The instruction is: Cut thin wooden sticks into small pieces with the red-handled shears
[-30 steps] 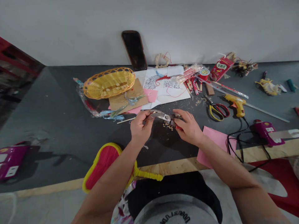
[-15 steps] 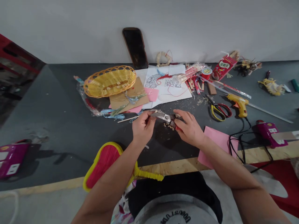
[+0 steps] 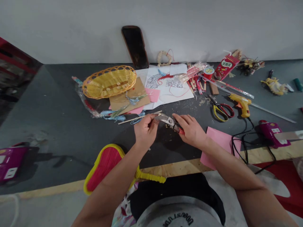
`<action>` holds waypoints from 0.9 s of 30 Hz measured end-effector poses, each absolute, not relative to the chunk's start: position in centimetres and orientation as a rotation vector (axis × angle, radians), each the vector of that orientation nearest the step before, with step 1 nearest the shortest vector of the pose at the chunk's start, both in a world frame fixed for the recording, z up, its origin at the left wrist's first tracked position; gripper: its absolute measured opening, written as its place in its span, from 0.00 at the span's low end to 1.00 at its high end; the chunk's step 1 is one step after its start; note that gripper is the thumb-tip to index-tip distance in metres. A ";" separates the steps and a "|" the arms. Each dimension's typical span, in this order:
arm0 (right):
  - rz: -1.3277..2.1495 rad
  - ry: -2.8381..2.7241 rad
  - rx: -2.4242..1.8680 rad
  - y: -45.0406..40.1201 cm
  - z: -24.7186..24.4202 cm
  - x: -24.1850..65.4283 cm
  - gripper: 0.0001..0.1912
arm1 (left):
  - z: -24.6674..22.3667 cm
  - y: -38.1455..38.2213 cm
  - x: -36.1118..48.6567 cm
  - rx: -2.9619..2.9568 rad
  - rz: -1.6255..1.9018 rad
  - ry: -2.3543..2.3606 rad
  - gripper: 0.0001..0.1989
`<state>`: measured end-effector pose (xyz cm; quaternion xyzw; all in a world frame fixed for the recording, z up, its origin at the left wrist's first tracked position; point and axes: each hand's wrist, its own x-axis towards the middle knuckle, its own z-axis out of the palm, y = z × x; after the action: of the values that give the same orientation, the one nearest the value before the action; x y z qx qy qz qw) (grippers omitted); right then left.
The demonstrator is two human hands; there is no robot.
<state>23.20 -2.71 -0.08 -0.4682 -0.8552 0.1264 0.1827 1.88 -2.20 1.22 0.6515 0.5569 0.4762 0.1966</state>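
Note:
My right hand is wrapped round the red handles of a pair of pruning shears. Their silvery blades point left, toward my left hand. That hand is closed in a pinch right at the blade tips; whatever lies between its fingers is too small or hidden to tell. A thin pale stick runs just behind my left fingers, beside blue tassels. Small pale bits are scattered on the dark tabletop below the shears.
Behind my hands are a yellow wicker basket, printed paper and a leaning phone. To the right lie scissors, a yellow glue gun with a black cord and pink paper. A red-and-yellow fuzzy piece overlaps the front edge.
The shears have turned so that the handles slope lower to the right, and their blades look closer together. My right hand has shifted slightly. More of the thin stick now shows.

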 end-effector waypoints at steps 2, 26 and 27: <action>0.383 -2.434 -1.362 -2.9 0.2 23.0 0.33 | 1.2 -2.3 2.0 1.838 1.348 1.550 0.10; 0.300 -2.466 -1.424 -2.7 0.6 23.2 0.35 | 1.0 -2.2 1.9 1.678 1.336 1.515 0.12; 0.297 -2.470 -1.408 -2.7 0.6 23.3 0.36 | 1.1 -2.2 1.9 1.686 1.338 1.507 0.12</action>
<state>23.30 -2.71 0.55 -0.4877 -0.8554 0.1030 0.1407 1.92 -2.25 1.07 0.6206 0.5546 0.4925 0.2544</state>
